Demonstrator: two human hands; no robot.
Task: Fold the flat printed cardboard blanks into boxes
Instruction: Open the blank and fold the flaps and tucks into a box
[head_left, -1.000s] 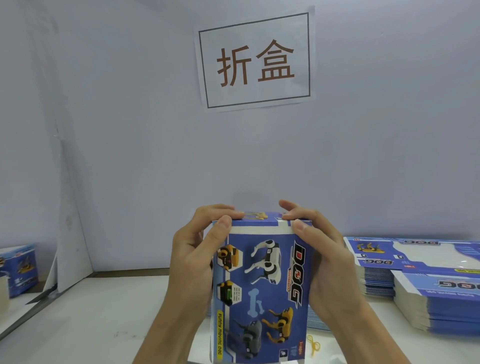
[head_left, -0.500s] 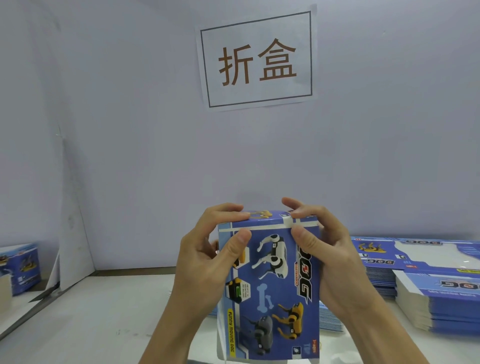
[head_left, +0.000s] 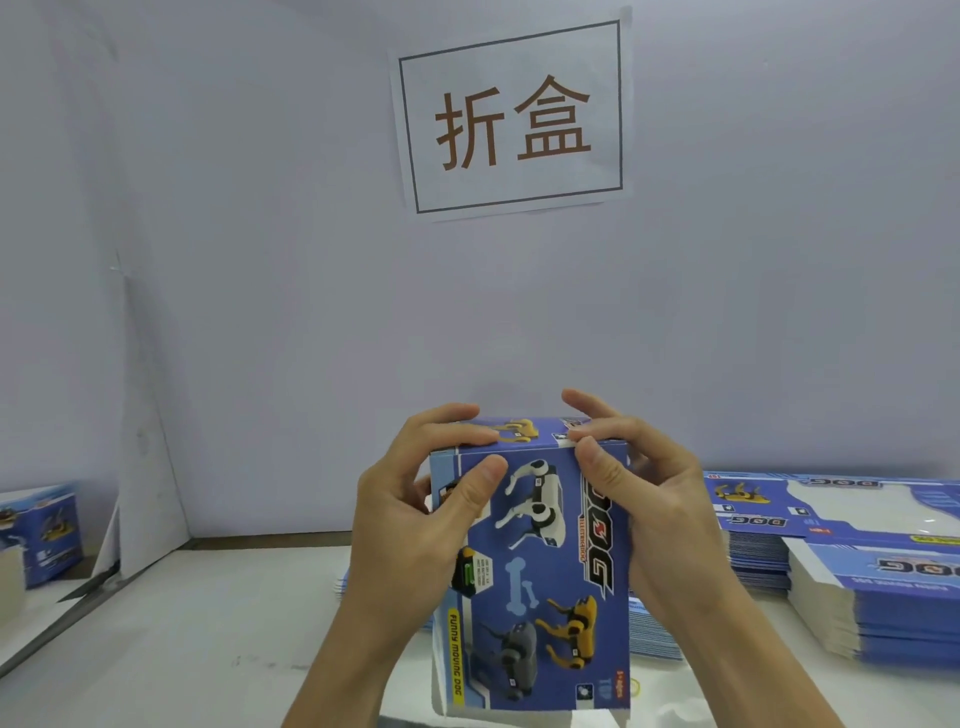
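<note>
From my end the light is even and fairly bright, cool and diffuse, with no hard source showing. The wall (head_left: 260, 260) behind reads flat lilac-grey, and only a faint soft shadow sits on it just above the two hands. The box (head_left: 540, 561) in the left hand (head_left: 410, 535) and right hand (head_left: 660, 525) is sharp enough to read its print, with mild softness on the fingertips. The sign (head_left: 511, 122) high above is crisp. Far left of the grip a small box (head_left: 44, 535) smears badly; far right the stacks of blanks (head_left: 857, 566) soften and bow with wide-angle stretch. A slight sheen shows on the topmost blank.
</note>
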